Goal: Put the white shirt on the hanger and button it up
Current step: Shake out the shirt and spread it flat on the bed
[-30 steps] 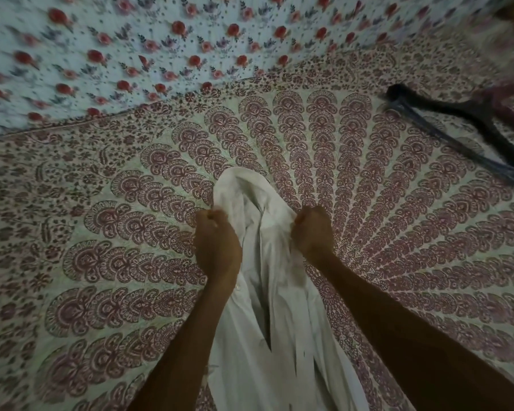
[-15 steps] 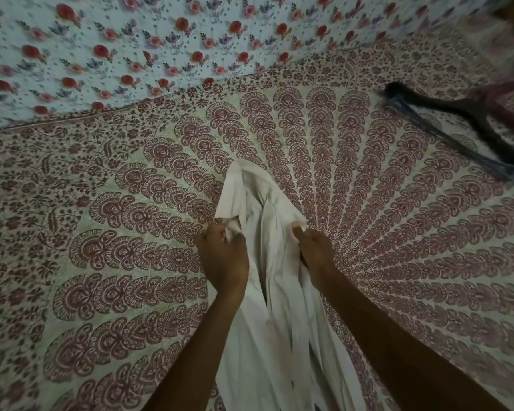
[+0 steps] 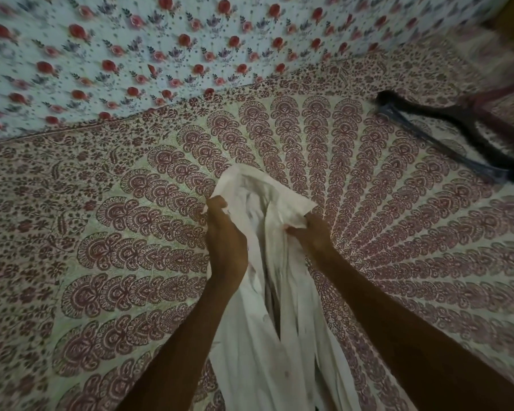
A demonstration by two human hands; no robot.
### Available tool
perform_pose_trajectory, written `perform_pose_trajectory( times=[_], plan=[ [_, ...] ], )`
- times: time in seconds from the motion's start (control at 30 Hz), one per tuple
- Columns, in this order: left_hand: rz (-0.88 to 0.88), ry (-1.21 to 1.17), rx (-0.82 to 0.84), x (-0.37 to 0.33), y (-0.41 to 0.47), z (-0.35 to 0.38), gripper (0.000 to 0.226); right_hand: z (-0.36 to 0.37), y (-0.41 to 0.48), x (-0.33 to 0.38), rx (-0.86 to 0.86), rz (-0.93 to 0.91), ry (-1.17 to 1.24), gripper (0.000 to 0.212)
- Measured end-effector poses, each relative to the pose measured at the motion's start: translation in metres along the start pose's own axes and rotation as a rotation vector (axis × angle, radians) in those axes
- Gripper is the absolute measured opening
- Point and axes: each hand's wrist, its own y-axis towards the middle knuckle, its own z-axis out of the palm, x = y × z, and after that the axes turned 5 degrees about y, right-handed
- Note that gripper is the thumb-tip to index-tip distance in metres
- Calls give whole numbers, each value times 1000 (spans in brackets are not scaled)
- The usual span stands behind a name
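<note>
The white shirt (image 3: 267, 295) lies bunched lengthwise on the patterned bedspread, running from the middle of the view down to the bottom edge. My left hand (image 3: 224, 238) grips its upper left edge in a closed fist. My right hand (image 3: 310, 234) pinches the upper right edge, and the cloth is spread a little between the two hands. A black hanger (image 3: 457, 126) lies on the bed at the far right, well apart from the shirt and both hands. No buttons are visible.
The maroon mandala bedspread (image 3: 131, 262) covers the whole surface. A pale cloth with red flowers (image 3: 161, 48) runs across the back. A dark red item (image 3: 505, 114) lies beside the hanger at the right edge.
Both hands shifted their hold on the shirt's top end and pulled its edges apart, so the upper part now looks wider and more open.
</note>
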Motion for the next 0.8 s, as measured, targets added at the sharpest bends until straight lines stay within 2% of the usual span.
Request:
perform_pose_trajectory(
  times=[0.03,0.13,0.17,0.23,0.33,0.47,0.5,0.57,0.6,0.63,0.67,0.7,0.77,0.8],
  plan=[
    [39,21,12,2,-4,0,42,0,0,-2,-6,-43,-47,18],
    [84,74,56,10,-10,-4,48,1,-7,1,-169,-220,-33,25],
    [58,70,56,12,-9,-6,49,0,-10,5,-206,-255,1,21],
    [-17,54,86,14,-3,-7,49,-4,-19,17,-173,-312,65,14],
    [-72,-2,253,1,8,-20,36,-17,-40,43,-24,-341,-12,20],
    [61,-5,372,-23,11,-47,37,-37,-72,76,-53,-438,-173,24],
    [103,-71,451,-27,11,-52,41,-43,-77,82,39,-426,-156,25],
    [86,-344,615,-29,8,-58,46,-51,-82,86,423,-244,-3,30],
    [22,-462,625,-26,8,-57,48,-54,-81,83,589,-134,47,32],
    [-64,-533,582,-17,6,-53,46,-54,-76,73,666,-68,55,31],
    [-157,-542,510,-7,4,-49,39,-51,-71,62,660,-56,63,29],
    [-232,-468,425,4,0,-44,32,-47,-66,51,558,-57,49,28],
    [-274,-112,305,33,-7,-30,25,-35,-51,22,218,-105,-12,31],
    [-269,17,297,46,-10,-23,20,-28,-44,11,90,-115,-89,28]
  ],
)
